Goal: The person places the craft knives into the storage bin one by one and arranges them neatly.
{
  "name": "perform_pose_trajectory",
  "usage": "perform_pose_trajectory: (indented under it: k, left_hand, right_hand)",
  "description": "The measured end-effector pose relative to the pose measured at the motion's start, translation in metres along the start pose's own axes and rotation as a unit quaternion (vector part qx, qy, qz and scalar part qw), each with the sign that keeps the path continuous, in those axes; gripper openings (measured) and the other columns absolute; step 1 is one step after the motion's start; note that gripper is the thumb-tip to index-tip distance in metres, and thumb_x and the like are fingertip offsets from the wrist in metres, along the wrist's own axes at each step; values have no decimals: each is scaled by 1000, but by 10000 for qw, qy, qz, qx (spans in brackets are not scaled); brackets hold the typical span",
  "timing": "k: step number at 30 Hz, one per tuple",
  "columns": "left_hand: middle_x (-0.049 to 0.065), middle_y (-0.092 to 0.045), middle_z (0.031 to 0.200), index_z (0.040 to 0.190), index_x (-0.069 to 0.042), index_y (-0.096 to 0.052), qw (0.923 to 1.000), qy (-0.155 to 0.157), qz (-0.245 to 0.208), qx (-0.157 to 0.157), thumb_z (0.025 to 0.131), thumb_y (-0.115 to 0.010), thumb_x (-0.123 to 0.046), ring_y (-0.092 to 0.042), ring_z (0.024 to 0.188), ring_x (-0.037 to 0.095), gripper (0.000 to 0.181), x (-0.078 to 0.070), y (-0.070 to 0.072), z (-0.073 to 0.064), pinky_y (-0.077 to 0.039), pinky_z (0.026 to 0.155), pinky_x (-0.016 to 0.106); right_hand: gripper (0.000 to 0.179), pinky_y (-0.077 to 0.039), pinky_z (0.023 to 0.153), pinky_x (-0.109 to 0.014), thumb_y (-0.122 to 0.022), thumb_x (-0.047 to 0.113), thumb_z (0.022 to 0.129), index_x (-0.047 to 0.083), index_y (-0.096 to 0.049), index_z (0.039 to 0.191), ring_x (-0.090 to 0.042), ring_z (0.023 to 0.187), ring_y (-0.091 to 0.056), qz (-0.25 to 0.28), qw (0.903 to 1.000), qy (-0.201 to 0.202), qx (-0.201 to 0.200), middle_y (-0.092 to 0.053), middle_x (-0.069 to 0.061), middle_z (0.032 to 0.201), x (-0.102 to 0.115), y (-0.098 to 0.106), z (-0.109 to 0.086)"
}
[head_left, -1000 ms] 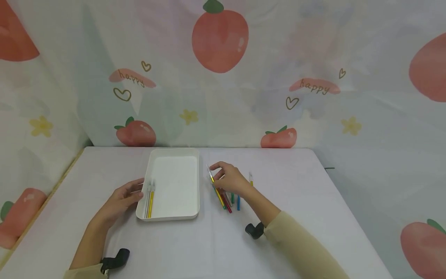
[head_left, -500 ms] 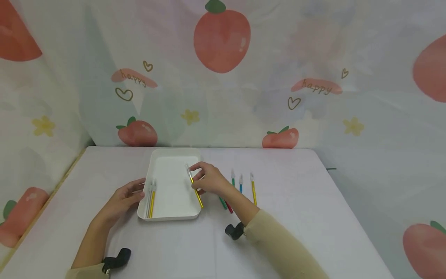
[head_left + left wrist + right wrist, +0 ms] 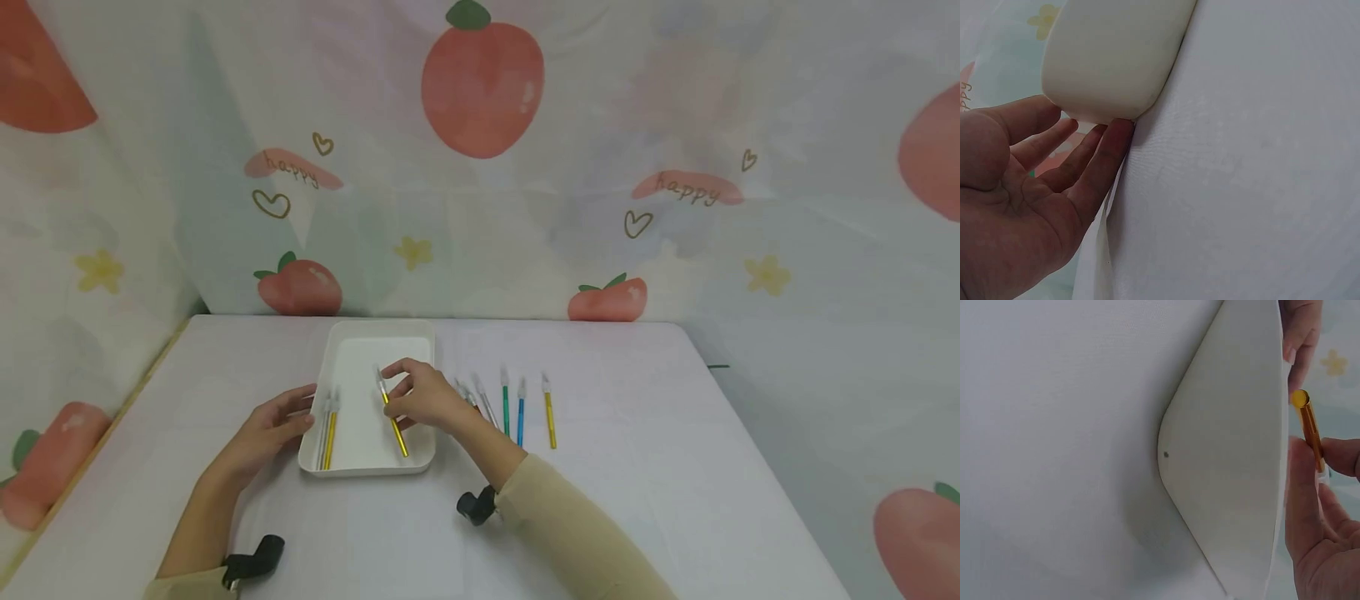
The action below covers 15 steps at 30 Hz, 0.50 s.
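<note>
My right hand (image 3: 426,398) pinches a yellow craft knife (image 3: 396,427) with a clear cap, holding it tilted over the right half of the white tray (image 3: 382,327). In the right wrist view, the knife's yellow butt end (image 3: 1300,399) shows beyond the tray wall, between thumb and fingers. Inside the tray, along its left side, lie a yellow craft knife (image 3: 331,440) and a silver one (image 3: 323,440). My left hand (image 3: 262,429) touches the tray's left wall with extended fingers; the left wrist view shows its fingertips (image 3: 1121,132) against the outer wall.
Right of the tray lie more capped craft knives: green (image 3: 506,410), blue (image 3: 521,421), yellow (image 3: 551,418) and silver (image 3: 487,406), some partly hidden by my right forearm. A white cloth covers the table (image 3: 637,500). A printed curtain (image 3: 517,225) stands behind.
My right hand has carried the yellow craft knife leftward from the pile beside the tray to over the tray. The left hand stays at the tray's left wall.
</note>
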State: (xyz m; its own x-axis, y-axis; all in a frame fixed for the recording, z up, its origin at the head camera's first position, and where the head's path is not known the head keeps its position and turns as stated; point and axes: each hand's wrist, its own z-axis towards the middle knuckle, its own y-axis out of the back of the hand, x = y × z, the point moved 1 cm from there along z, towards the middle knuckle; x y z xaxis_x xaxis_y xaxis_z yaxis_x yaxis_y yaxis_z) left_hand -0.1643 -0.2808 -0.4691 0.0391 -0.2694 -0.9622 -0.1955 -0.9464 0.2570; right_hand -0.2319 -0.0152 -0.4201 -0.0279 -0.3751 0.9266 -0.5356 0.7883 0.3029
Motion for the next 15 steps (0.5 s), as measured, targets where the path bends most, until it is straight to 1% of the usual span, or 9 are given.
perform_pose_trajectory:
  k: [3,8,15]
  left_hand:
    - [29,-41,149,153,-1,-33,10000,12,-4,20,101,-60,-20,-51,129,34,62,2,0,0,-51,89,21]
    - [29,-41,150,153,-1,-33,10000,32,0,2,101,-60,-19,-48,132,41,61,2,-1,0,-50,89,20]
    - [28,-40,151,153,-2,-33,10000,75,7,-26,101,-59,-20,-45,135,43,61,0,-1,1,-50,90,20]
  right_hand:
    - [51,-60,64,-39,-72,-5,81,12,-60,128,-21,68,-70,16,10000,-31,20,-65,-8,91,-3,-5,3]
    - [50,-60,62,-38,-74,-4,82,11,-60,127,-20,67,-70,-27,10000,-80,3,-66,-7,88,-7,-14,6]
    - [48,-59,58,-33,-75,-3,81,10,-61,125,-20,66,-70,-313,9995,-93,25,-67,-4,84,-9,-29,14]
